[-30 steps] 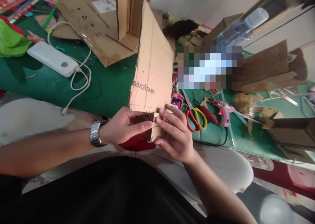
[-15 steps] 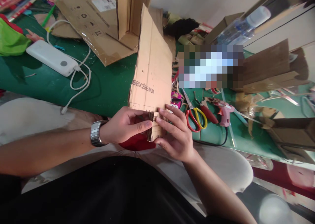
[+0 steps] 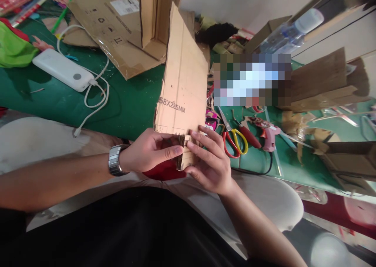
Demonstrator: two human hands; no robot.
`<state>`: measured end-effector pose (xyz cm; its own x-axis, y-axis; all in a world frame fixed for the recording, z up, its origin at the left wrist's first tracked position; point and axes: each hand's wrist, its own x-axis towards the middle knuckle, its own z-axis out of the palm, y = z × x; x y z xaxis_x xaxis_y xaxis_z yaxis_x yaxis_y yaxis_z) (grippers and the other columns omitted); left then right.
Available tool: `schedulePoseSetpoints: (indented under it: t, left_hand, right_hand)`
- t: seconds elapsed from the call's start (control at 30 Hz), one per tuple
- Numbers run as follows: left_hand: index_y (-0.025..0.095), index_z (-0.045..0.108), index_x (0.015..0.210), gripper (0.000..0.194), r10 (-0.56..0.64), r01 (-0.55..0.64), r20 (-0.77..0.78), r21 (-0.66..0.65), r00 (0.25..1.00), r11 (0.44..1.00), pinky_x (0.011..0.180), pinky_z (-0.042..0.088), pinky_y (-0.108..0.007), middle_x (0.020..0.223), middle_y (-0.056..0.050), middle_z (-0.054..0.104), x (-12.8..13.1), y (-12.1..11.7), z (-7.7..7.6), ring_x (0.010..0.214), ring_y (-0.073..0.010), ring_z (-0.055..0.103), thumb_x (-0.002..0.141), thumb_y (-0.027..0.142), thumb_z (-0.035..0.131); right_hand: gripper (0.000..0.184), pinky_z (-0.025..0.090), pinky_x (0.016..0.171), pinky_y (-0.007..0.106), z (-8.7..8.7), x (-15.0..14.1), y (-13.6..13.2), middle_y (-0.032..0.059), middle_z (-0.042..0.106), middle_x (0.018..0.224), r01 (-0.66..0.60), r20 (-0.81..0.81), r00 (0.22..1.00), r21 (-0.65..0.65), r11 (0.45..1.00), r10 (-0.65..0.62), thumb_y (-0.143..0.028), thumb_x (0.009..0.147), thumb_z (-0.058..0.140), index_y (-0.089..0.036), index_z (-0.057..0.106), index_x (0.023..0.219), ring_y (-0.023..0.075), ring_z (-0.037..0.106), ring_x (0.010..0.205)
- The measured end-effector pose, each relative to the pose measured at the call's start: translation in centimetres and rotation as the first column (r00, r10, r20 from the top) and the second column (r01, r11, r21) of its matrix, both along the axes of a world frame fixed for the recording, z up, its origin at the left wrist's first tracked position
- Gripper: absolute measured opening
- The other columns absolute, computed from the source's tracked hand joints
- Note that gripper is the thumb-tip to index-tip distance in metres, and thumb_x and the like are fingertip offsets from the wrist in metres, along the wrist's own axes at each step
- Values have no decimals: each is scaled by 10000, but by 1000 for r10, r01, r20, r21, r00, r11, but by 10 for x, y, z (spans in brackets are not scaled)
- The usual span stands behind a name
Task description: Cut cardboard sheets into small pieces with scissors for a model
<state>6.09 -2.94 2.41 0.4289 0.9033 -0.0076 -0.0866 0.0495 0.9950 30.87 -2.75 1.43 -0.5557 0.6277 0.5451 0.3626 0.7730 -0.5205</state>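
A tall cut piece of cardboard (image 3: pixel 185 83), printed "58X285MM", stands upright in front of me, a narrower layered cardboard strip (image 3: pixel 188 157) at its lower edge. My left hand (image 3: pixel 149 151) is closed on the cardboard from the left, its thumb against the strip's layered end and its other fingers partly hidden behind. From the right, my right hand (image 3: pixel 211 157) grips the strip, fingertips on its face and thumb beneath. Just right of that hand lie scissors (image 3: pixel 235 141) with one red and one yellow handle.
On the green table (image 3: pixel 129 102) are a white power bank (image 3: pixel 63 70) with a cable, a large opened carton (image 3: pixel 117 28), a red-handled tool (image 3: pixel 249 136) and a pink glue gun (image 3: pixel 268 138). A clear bottle (image 3: pixel 282 38) and more cardboard boxes (image 3: pixel 349 157) stand to the right.
Hardly anything differs. The hands and cardboard keep the same hold, and the whole view has shifted by a few pixels.
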Motion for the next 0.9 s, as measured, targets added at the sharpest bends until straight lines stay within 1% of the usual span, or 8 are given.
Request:
schedulePoseSetpoints:
  t: [0.17,0.27,0.37,0.5,0.6,0.73,0.83,0.9]
  left_hand:
    - [168,822,984,318,-7,7,13,7,1000,1000,1030,598,-366,1045,-96,862,0,0,0,1045,-263,796,1020,476,751]
    - [169,824,981,334,-10,10,-1,1,1000,1000,1007,611,-370,1033,-97,863,0,0,1,1031,-267,798,1018,492,748]
    - [168,822,957,362,-6,6,-18,6,1000,1000,970,625,-375,999,-97,859,0,0,0,993,-267,796,1013,517,746]
    - [159,820,945,359,1,-1,-8,0,1000,1000,902,630,-349,953,-97,853,0,0,1,938,-255,794,1012,506,753]
    - [164,834,997,327,6,-6,1,21,1000,1000,994,622,-376,1041,-110,866,0,1,2,1035,-278,802,1013,482,758]
    - [182,848,1045,338,6,-6,10,41,1000,999,1099,597,-427,1101,-118,869,0,2,4,1163,-317,788,1005,507,762]
    - [196,854,1057,335,0,0,9,41,1000,999,1127,581,-431,1098,-116,868,0,2,4,1211,-325,771,1004,512,760]
    - [194,851,1050,325,-10,10,24,24,1000,1000,1110,585,-415,1078,-111,864,0,2,5,1184,-314,774,1015,501,749]
  right_hand:
    - [646,537,1181,703,-1,0,0,99,706,1535,11,7,1000,10,1000,-12,-530,1061,673,-360,535,1668,420,586,1480]
    - [648,535,1184,701,-1,1,0,88,703,1541,19,11,1000,9,1000,-19,-530,1056,679,-374,532,1668,420,583,1487]
    - [643,532,1181,709,-1,1,-1,100,700,1545,15,6,1000,3,1000,-15,-526,1061,675,-357,540,1667,426,580,1486]
    - [628,530,1186,698,0,-1,-1,109,699,1541,16,11,1000,12,1000,-16,-536,1085,635,-345,532,1674,418,569,1494]
    - [631,531,1188,690,1,-1,-1,115,700,1540,16,9,1000,25,1000,-16,-532,1086,635,-329,534,1675,415,570,1491]
    - [647,540,1178,691,2,-1,-1,100,701,1545,32,18,999,38,999,-32,-543,1076,648,-353,520,1681,415,582,1480]
    - [648,543,1179,682,4,-2,-2,93,706,1536,39,28,999,47,998,-40,-539,1074,651,-358,518,1681,409,587,1473]
    - [640,543,1181,668,6,-2,-2,97,712,1524,44,37,998,57,997,-46,-528,1071,660,-341,534,1670,403,587,1465]
